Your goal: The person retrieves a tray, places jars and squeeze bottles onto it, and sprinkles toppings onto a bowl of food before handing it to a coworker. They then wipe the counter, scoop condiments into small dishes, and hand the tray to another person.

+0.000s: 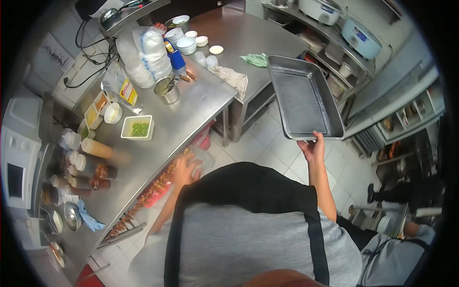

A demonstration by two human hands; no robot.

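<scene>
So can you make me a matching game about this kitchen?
Things:
1. dark pan
2. blue cloth
3. chopped greens
4. white bowls

Where or how:
A. in a white container
B. stacked up
C. held in the right hand
D. beside a shiny bowl

Right pairs: 1-C, 2-D, 3-A, 4-B

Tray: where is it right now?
In the head view, the tray is right of centre, gripped at its near rim by the right hand, with the green cloth just left of its far-left corner.
</scene>
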